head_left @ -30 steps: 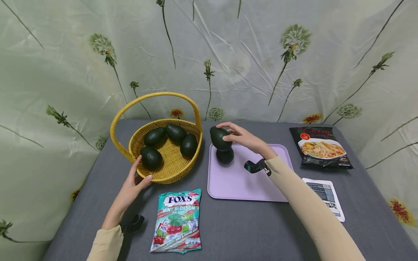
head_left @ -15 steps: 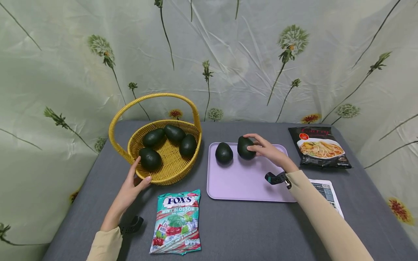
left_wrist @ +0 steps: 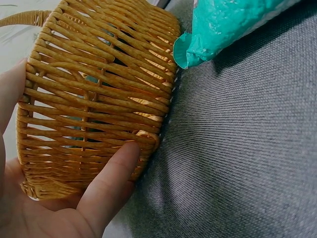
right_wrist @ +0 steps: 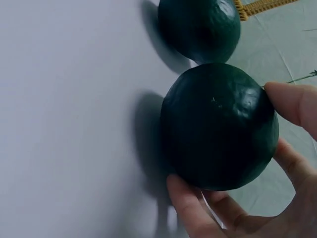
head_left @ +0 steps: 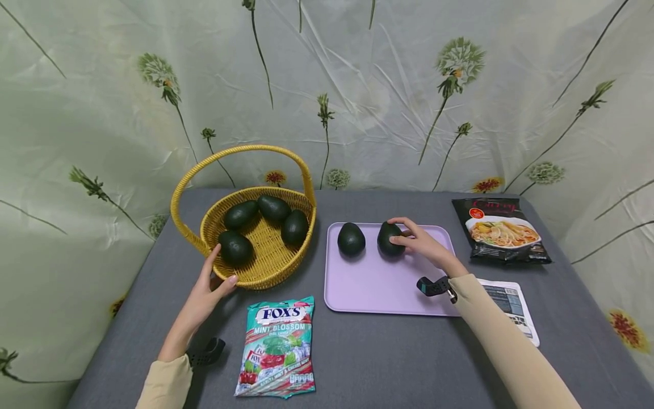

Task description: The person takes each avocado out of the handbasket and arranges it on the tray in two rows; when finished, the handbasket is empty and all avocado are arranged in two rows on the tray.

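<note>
My right hand holds a dark green avocado between thumb and fingers, upright on the right part of the lilac tray. To its left another avocado stands on the same tray. My left hand grips the near left side of a yellow wicker basket; its thumb presses the outer weave in the left wrist view. Inside the basket lie several avocados, one of them close to my left index finger.
A teal candy bag lies in front of the basket. Beyond the tray's right side are a black noodle packet and a white labelled packet, partly behind my right sleeve. A floral cloth hangs behind the grey table.
My right hand has carried its avocado rightward from above the other one and lowered it onto the tray. The left hand and the basket have stayed in place.
</note>
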The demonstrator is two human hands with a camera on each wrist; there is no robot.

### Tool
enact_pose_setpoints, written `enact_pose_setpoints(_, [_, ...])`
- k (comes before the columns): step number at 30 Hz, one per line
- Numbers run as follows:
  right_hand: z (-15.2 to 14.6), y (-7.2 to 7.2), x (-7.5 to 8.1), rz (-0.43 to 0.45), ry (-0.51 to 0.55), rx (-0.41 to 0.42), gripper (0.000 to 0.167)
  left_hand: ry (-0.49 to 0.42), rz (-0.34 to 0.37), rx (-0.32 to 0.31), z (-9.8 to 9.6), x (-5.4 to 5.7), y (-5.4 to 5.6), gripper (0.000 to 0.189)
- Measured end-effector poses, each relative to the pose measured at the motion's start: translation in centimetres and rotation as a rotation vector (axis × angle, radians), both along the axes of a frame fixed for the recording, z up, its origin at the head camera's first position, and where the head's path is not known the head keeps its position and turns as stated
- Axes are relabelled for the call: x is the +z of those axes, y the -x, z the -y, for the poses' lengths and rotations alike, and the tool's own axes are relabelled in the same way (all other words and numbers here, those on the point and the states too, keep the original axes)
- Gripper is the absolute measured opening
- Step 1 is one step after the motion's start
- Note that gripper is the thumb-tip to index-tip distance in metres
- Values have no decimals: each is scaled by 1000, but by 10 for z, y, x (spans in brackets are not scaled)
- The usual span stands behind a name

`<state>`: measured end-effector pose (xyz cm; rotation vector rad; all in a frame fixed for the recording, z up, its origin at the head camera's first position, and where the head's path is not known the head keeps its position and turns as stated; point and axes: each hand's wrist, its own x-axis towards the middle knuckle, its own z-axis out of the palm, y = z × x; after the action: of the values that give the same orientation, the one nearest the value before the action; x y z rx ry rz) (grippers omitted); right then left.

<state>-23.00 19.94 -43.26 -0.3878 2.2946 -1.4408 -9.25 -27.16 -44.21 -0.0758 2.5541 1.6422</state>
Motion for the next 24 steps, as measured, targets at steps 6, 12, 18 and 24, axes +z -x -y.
enact_pose_setpoints(6, [2,-1,2,-9,-38,3,55,-4,-5,-2,0,0,1,82])
enact_pose_setpoints(12, [1,-1,3,-6,-25,8,55,-13,0,0,-1,1,0,82])
enact_pose_setpoints(18, [-1,-1,8,-47,-3,-17,53,-20,5,0,-1,2,1,82])
enact_pose_setpoints(24, [-1,3,15,-114,29,-55,47,-15,4,5,-1,2,1,83])
